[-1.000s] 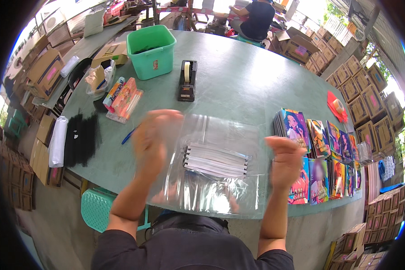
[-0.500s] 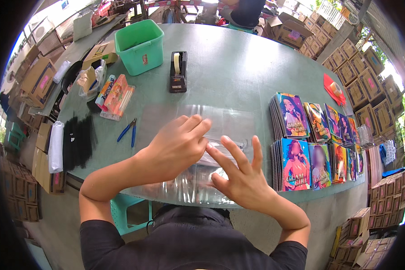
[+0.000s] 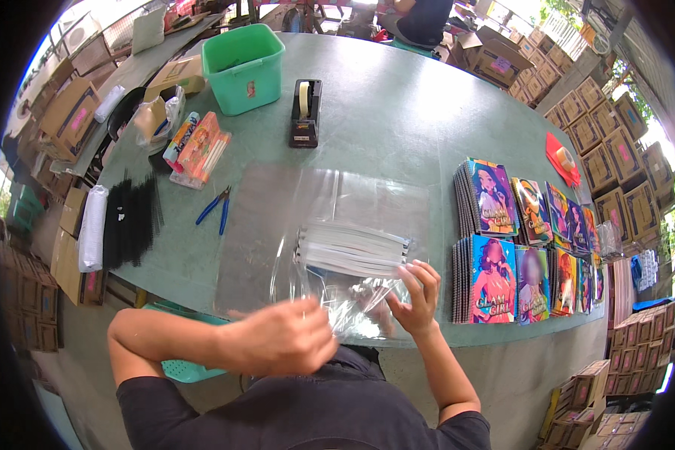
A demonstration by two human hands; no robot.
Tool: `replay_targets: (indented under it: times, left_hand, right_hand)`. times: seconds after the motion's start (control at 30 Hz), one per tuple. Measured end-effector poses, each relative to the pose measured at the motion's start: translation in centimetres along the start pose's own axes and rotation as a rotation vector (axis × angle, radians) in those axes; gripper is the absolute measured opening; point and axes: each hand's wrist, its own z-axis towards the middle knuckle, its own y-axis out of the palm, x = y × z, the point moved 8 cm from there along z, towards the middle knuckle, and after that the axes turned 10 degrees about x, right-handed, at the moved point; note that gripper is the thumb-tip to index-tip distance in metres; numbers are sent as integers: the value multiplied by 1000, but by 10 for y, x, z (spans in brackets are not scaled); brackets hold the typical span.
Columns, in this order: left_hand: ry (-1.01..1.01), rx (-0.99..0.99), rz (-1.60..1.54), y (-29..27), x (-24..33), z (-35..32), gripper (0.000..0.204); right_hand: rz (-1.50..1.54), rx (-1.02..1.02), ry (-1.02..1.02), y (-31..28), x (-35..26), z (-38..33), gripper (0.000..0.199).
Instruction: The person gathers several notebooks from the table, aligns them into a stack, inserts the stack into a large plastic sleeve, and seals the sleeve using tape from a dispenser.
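A bundle of white, page-like layers with dark ends lies inside a clear plastic bag on the table in front of me. My left hand, blurred by motion, is closed at the bag's near edge, low over my lap. What its curled fingers hold, if anything, is hidden. My right hand touches the bag beside the bundle's right end, its thumb and fingers apart. More clear film is spread flat under and left of the bundle.
Stacked spiral notebooks with colourful covers stand on the right. Blue-handled pliers lie to the left, near black strips and a white roll. Farther back are a tape dispenser and a green bin. A person sits beyond the table.
My left hand has come down from over the bundle to the bag's near edge. My right hand has drawn back to the bundle's right end, and the bundle is now uncovered to view.
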Motion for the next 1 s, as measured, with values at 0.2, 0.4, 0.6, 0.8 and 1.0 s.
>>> replay_targets:
  times: [0.2,0.4,0.6,0.8,1.0]
  left_hand:
    - [-33,-45,172,-25,-36,16,21]
    - [-95,86,370,-41,-88,39,12]
    - [53,-51,154,6,-107,76,5]
    - [95,-82,142,38,-109,84,7]
    - [-79,134,323,-19,-140,80,20]
  right_hand:
    - [-59,-265,-215,24,-12,33,53]
    - [22,-417,-194,41,-14,37,52]
    - [49,-352,-151,40,-15,38,39]
    - [30,-391,-175,43,-12,29,45]
    - [-234,-270,-237,36,-27,37,39]
